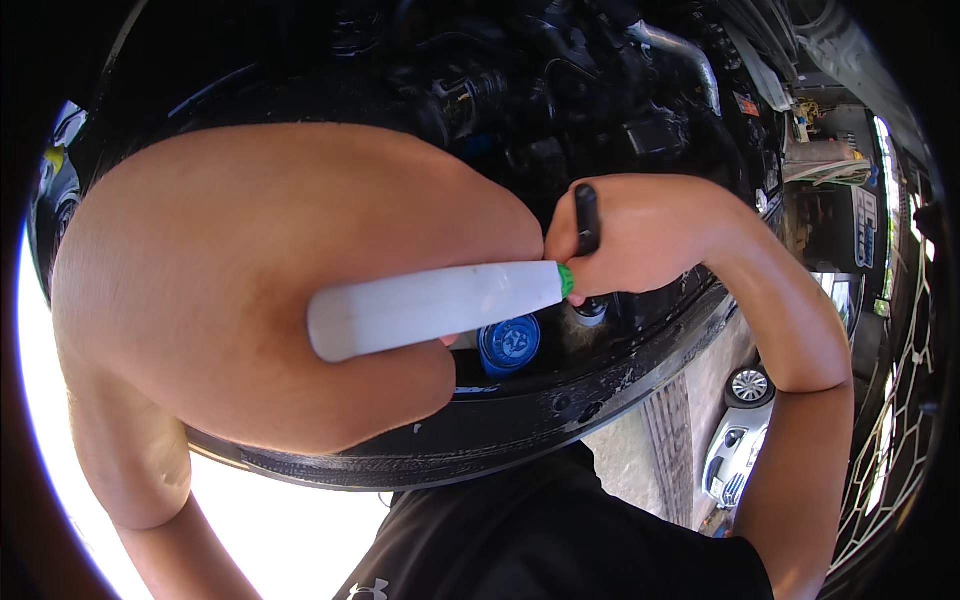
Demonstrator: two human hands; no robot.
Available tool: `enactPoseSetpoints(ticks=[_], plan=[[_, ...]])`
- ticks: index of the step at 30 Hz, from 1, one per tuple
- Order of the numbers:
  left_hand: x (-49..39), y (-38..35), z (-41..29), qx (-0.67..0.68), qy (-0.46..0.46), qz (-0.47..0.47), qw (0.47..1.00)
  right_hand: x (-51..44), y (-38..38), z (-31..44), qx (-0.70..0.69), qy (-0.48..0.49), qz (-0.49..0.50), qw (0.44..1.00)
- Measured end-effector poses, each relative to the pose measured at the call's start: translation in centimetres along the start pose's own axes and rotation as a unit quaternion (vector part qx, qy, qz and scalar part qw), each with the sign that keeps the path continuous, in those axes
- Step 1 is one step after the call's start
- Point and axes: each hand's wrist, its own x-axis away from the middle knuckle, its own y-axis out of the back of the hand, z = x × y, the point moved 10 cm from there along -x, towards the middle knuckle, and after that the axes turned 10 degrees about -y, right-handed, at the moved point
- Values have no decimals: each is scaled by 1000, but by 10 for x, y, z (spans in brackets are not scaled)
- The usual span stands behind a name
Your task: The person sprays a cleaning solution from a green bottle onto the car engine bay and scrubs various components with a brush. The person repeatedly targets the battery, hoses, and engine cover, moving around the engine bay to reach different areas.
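A white plastic bottle with a green collar lies across the middle of the view. My left hand, large and close to the camera, is wrapped around it. The collar end points right, towards my right hand. My right hand is closed, with a short black handle-like piece standing out between its fingers; its lower end is hidden. Thumb and fingertips are beside the green collar; whether they touch it, I cannot tell. Just below that hand is a pale filler neck, partly covered. Under the bottle sits a blue reservoir cap with a raised symbol.
A dark engine bay spreads behind both hands, with a silver metal pipe at upper right. The car's black front edge curves between the bay and my body. A white car stands on the floor at right, near white metal latticework.
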Motion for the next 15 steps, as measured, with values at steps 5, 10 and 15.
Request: enactPoseSetpoints(ticks=[5,10,15], plan=[[-10,5,3,40,12,-6,999,-19,-31,0,76,64,-21,995],[-2,15,23,29,107,-56,992,13,17,-22,-188,49,-49,980],[12,8,43,-71,215,-71,971,85,99,-15,-210,72,-305,926]])
